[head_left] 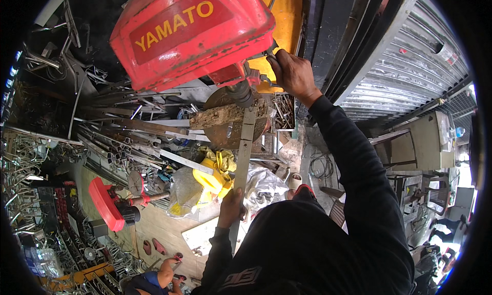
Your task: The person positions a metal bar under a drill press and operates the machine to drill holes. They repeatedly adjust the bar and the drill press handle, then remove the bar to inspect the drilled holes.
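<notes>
A large red drill press (184, 36) fills the top of the view, its chuck (240, 94) pointing down. My right hand (295, 75) is closed round the dark end of the drill press handle at the right side of the machine head. Below, my left hand (231, 209) grips a long flat metal bar (245, 146) near its lower part. The bar's far end lies under the chuck, across a worn wooden block (212, 116) on the round drill table (225, 137). Several dark marks cross the bar near that end. The drill tip is too hidden to make out.
Metal bars and tubes (128, 128) pile up left of the table. Yellow and clear plastic bags (215, 177) lie below it. A second red machine (107, 204) stands lower left, with another person (154, 282) beyond. A tray of metal scraps (283, 111) sits right.
</notes>
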A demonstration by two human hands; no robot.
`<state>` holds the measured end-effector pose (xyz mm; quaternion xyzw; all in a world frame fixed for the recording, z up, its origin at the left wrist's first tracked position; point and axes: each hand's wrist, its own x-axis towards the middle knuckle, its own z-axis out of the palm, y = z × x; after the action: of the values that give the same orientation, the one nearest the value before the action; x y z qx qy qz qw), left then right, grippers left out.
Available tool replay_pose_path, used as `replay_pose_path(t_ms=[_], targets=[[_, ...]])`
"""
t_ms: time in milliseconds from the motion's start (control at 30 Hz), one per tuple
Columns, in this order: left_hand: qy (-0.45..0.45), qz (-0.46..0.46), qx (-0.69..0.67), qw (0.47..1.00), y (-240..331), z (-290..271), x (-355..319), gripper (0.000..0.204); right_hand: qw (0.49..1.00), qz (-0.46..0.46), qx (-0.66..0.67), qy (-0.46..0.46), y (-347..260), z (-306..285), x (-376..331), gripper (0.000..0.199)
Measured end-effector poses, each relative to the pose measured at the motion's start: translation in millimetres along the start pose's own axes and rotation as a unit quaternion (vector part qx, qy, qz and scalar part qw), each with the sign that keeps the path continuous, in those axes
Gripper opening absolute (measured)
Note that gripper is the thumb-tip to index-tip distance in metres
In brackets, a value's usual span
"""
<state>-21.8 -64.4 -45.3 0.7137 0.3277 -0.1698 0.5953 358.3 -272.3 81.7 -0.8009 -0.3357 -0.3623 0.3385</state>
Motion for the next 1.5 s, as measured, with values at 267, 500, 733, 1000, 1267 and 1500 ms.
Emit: replay_pose_path(t_ms=[267,500,733,1000,1267,1500], targets=[[-0.005,0.002,-0.015,1.000,7,1,-3,0.044,1.000,-0.007,-0.002,0.011,2,2,1,0.027],[-0.006,-0.024,-0.026,0.999,14,1,-6,0.043,1.000,-0.009,-0.002,0.013,1,1,1,0.027],[0.000,-0.008,-0.016,1.000,15,1,-7,0.042,1.000,-0.011,-0.011,0.014,3,2,1,0.029],[0.008,0.001,-0.009,1.000,14,0,-6,0.044,1.000,-0.007,-0.008,0.009,3,3,1,0.029],[0.005,-0.025,-0.030,0.999,26,2,-13,0.045,1.000,-0.016,0.001,0.015,3,2,2,0.029],[-0.001,-0.032,-0.031,0.999,29,1,-13,0.044,1.000,-0.017,-0.004,0.013,5,3,1,0.028]])
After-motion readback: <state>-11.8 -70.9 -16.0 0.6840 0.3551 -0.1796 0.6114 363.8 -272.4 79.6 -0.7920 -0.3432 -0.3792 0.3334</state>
